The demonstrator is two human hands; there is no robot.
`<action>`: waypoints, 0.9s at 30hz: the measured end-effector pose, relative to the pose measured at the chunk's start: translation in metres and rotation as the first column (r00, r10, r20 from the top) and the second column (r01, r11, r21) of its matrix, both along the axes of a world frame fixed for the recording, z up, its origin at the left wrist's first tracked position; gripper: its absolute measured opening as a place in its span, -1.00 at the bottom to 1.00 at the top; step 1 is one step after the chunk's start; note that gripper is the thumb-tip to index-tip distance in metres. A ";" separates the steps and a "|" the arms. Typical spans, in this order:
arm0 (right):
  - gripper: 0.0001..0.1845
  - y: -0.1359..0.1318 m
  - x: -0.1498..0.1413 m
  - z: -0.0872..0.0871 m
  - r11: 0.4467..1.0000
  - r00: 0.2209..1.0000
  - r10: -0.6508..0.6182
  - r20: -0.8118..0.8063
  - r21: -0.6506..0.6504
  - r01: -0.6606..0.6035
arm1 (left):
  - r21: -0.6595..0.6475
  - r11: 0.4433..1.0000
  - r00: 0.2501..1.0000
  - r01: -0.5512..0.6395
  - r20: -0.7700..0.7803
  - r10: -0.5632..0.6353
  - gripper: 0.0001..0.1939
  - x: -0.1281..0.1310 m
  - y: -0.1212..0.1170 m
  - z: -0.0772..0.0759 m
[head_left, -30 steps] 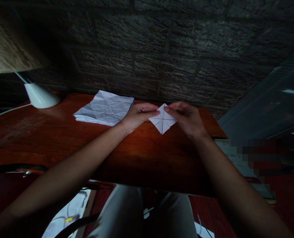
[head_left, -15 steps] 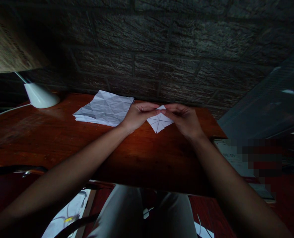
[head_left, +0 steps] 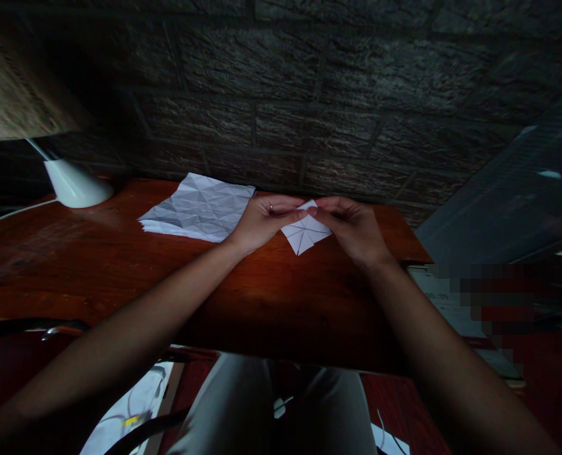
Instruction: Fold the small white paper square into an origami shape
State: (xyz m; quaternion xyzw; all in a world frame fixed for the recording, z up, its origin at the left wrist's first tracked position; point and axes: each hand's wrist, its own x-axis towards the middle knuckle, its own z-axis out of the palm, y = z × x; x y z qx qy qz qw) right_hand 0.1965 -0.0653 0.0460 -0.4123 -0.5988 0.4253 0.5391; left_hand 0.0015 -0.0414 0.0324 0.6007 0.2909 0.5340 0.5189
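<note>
A small square of folded white paper is held corner-up between my hands, its face crossed by creases that meet near the middle. My left hand, with a ring on one finger, pinches its upper left edge between thumb and fingers. On the upper right edge, my right hand grips the paper the same way. Both thumbs lie on the front near the top corner; the fingertips behind are hidden. Left of my left hand lies a stack of creased white sheets, its top one covered in triangular folds.
The wooden table runs up to a dark stone-block wall. At the far left stands a lamp with a white base and a woven shade. A grey panel leans at the right. My knees are below the table's front edge.
</note>
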 end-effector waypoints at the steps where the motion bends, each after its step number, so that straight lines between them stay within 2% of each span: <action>1: -0.69 0.001 0.000 0.000 1.000 1.000 -0.006 -0.005 -0.001 0.006 | -0.020 1.000 1.000 0.011 0.007 -0.010 -0.62 0.000 0.000 0.000; 8: -0.69 0.003 0.002 -0.001 0.999 0.999 -0.043 0.023 0.011 0.043 | -0.213 0.977 0.992 0.031 0.129 -0.003 -0.66 0.001 0.003 -0.001; 15: -0.64 0.002 0.001 -0.001 0.999 0.999 -0.050 0.015 0.003 0.050 | -0.394 0.912 0.983 0.118 0.178 -0.050 -0.71 -0.001 0.005 0.000; 19: -0.67 0.002 0.000 -0.001 0.999 0.999 -0.040 -0.002 -0.004 0.040 | -0.386 0.914 0.982 0.124 0.182 -0.056 -0.72 0.000 0.006 -0.001; 24: -0.68 0.001 0.000 -0.001 0.999 0.999 -0.031 -0.012 -0.014 0.031 | -0.292 0.952 0.988 0.090 0.147 -0.048 -0.71 0.000 0.006 -0.004; 27: -0.68 0.001 0.000 -0.001 1.000 1.000 -0.018 -0.014 -0.020 0.018 | -0.274 0.957 0.991 0.092 0.117 -0.062 -0.71 -0.003 0.006 -0.003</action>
